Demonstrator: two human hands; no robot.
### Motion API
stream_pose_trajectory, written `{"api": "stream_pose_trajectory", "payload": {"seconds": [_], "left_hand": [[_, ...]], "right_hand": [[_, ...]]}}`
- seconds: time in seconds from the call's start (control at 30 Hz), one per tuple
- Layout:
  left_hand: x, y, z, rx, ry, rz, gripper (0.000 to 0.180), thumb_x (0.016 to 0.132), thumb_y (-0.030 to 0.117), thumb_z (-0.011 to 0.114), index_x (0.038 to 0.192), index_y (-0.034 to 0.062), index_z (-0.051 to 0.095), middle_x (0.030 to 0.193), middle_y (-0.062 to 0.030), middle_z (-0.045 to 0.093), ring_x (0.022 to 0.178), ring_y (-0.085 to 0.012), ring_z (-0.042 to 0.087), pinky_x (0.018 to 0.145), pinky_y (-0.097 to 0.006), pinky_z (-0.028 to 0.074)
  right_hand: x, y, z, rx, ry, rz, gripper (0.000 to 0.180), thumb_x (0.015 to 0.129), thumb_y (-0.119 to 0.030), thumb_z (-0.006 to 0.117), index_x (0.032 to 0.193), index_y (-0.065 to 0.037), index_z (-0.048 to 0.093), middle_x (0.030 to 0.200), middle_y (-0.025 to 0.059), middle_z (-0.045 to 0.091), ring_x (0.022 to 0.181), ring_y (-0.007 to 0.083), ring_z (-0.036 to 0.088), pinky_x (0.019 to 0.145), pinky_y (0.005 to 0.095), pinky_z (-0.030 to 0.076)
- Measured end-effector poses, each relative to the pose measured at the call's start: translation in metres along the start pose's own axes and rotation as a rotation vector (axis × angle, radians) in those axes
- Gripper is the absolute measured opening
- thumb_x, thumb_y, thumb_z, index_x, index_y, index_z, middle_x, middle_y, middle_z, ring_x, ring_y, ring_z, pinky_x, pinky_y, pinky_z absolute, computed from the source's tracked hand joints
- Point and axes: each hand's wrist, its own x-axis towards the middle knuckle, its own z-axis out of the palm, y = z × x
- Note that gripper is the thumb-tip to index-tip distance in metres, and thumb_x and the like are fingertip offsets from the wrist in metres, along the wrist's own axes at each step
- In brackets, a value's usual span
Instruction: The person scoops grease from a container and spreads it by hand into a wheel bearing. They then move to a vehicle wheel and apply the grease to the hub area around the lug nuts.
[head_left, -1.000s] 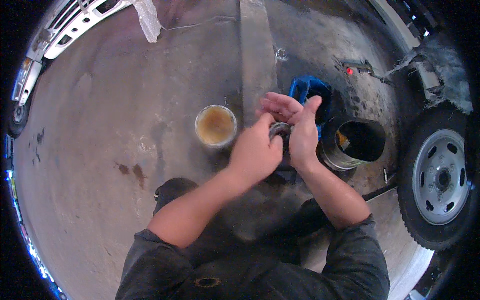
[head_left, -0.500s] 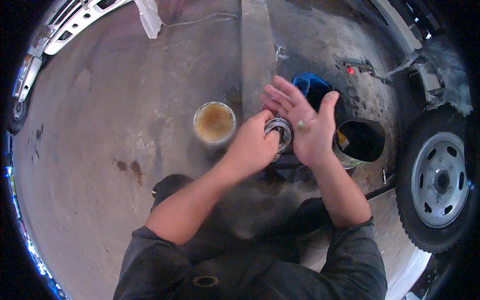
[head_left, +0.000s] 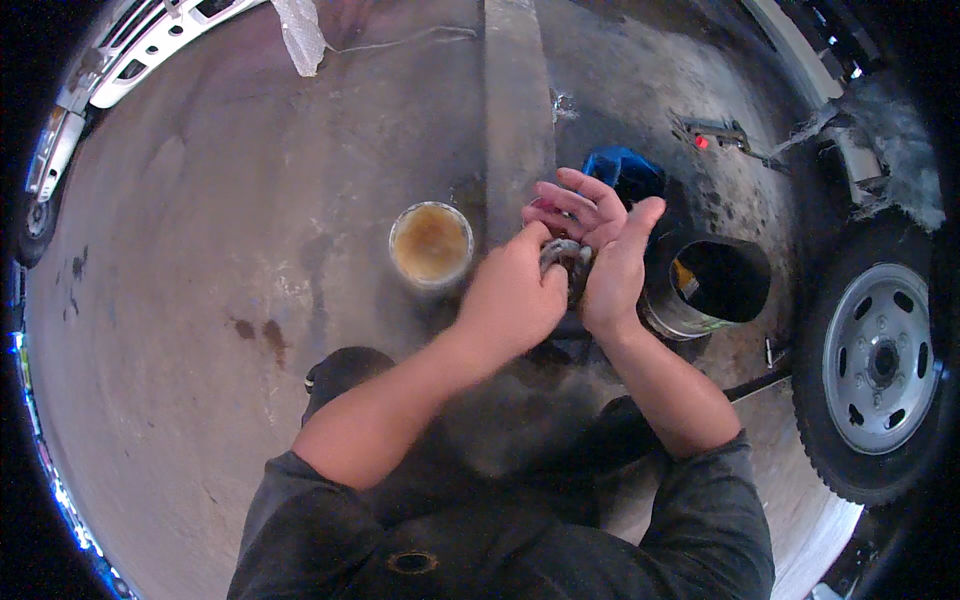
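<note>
My left hand (head_left: 515, 290) is wrapped round a metal ring that looks like a wheel bearing (head_left: 566, 257), its fingers closed on the near side and partly hiding it. My right hand (head_left: 612, 265) is palm up with the fingers slightly curled and apart. Its palm touches the right edge of the bearing. Where they meet, the palm surface is hidden. On the floor left of my hands stands a round tub of tan-brown grease (head_left: 432, 243).
A dark open bucket (head_left: 720, 280) stands right of my hands, with a blue container (head_left: 625, 172) behind it. At the right is a truck wheel (head_left: 870, 370). A jack-like tool with a red part (head_left: 702, 142) lies farther back. Plastic sheeting (head_left: 300, 40) hangs at the far left.
My right palm, which was apart from the bearing with a pale grease smear showing, has come against it and the fingers have curled. The bearing has tilted and moved slightly right.
</note>
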Motion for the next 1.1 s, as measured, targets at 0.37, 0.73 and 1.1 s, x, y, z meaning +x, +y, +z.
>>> {"api": "stream_pose_trajectory", "payload": {"seconds": [0.37, 0.73, 1.1], "left_hand": [[-0.008, 0.004, 0.001, 0.086, -0.238, 0.007, 0.034, 0.077, 0.006, 0.050, 0.109, -0.0046, 0.054, 0.096, -0.0304, 0.062, 0.091, -0.0438, 0.061, 0.083, -0.048, 0.047], [0.005, -0.013, 0.011, -0.255, -0.022, -0.023, 0.026, 0.081, 0.004, 0.044, 0.103, -0.0031, 0.057, 0.085, -0.0114, 0.060, 0.077, -0.0147, 0.057, 0.069, -0.029, 0.047], [-0.004, -0.002, 0.018, -0.065, 0.053, -0.120, 0.034, 0.081, 0.005, 0.050, 0.113, -0.0026, 0.054, 0.091, -0.0209, 0.064, 0.083, -0.0307, 0.063, 0.079, -0.039, 0.049]], "right_hand": [[0.031, 0.008, -0.020, -0.072, -0.026, 0.446, 0.097, 0.090, -0.074, 0.007, 0.124, 0.005, 0.054, 0.118, 0.0220, 0.061, 0.102, 0.0321, 0.063, 0.091, 0.0423, 0.049], [0.002, -0.001, -0.011, 0.184, -0.139, 0.420, 0.103, 0.083, -0.082, 0.006, 0.139, -0.004, 0.043, 0.136, 0.0116, 0.050, 0.125, 0.0266, 0.047, 0.106, 0.0389, 0.035], [-0.003, 0.013, -0.005, 0.123, 0.087, -0.097, 0.079, 0.097, -0.064, 0.013, 0.115, 0.000, 0.056, 0.116, 0.0155, 0.060, 0.102, 0.0275, 0.060, 0.093, 0.0416, 0.044]]}}
